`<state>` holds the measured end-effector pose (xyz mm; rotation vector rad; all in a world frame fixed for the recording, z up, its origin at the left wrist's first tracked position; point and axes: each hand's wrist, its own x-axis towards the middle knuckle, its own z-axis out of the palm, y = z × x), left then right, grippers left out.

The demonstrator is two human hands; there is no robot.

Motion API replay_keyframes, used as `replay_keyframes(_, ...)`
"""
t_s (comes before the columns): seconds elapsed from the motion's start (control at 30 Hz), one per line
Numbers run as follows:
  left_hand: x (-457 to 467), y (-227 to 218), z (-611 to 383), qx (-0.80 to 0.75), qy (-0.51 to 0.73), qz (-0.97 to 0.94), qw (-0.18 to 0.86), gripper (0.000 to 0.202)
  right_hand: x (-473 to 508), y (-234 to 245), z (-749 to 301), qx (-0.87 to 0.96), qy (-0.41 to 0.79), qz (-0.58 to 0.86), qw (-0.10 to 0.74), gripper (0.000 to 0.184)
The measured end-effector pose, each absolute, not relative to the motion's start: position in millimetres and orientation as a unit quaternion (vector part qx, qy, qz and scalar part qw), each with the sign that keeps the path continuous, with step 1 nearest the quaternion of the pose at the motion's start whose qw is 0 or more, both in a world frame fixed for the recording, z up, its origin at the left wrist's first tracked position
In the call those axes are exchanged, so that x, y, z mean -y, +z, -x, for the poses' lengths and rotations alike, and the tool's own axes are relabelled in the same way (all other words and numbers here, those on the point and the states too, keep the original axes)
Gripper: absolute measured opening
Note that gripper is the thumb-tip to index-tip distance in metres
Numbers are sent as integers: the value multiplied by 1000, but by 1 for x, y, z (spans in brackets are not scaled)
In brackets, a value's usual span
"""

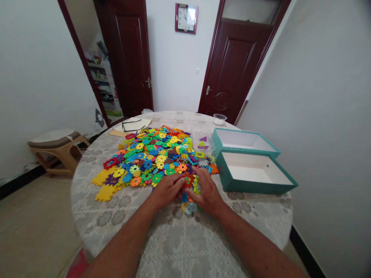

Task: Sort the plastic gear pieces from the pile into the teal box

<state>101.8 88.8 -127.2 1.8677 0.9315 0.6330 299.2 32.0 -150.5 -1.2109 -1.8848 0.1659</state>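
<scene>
- Held a small interlocked cluster of plastic snowflake pieces (pixel 189 183) between the left hand (pixel 169 190) and the right hand (pixel 206 192), at the near edge of the pile, low over the counter (pixel 179 247).
- Clenched on that cluster: fingers (pixel 199 181) of both hands curled against its sides, none released.
- Lay just beyond the hands: a wide heap of loose snowflake pieces (pixel 150 154), mixed in colour and overlapping.
- Could have sprung apart under uneven pressure, with poorly seated joints letting pieces drop back into the heap.
- Sat just below the hands: a pale blue snowflake piece (pixel 189 208), easily nudged aside or pinned under a palm or wrist.
- Stood just right of the heap: two open teal cardboard box halves (pixel 249 186), within reach of a careless sideways swing of the right hand.
- Rested on the far side of the heap: black-framed glasses (pixel 131 125), at risk of being bent or buried if the heap were shoved outward.
- Offered little grip: the lace tablecloth (pixel 116 216), liable to wrinkle under dragged pieces.
</scene>
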Motion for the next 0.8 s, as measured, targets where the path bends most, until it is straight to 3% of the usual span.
replay_keyframes(0.2, -84, -128, -105, -343, 205, -764, 506, 46, -27, -155, -299, 788, 52, 487, 374, 94)
replay_keyframes(0.37, -81, -129, -113, -322, 191, -777, 507, 41, -25, -167, -289, 785, 26, 498, 368, 98)
replay_keyframes(0.63, -77, -105, -112, -288, 173, -793, 508, 33, -23, -156, -288, 787, 57, 406, 461, 105)
replay_keyframes(0.8, -63, -94, -103, -337, 162, -787, 490, 34, -18, -141, -293, 780, 128, 344, 508, 90)
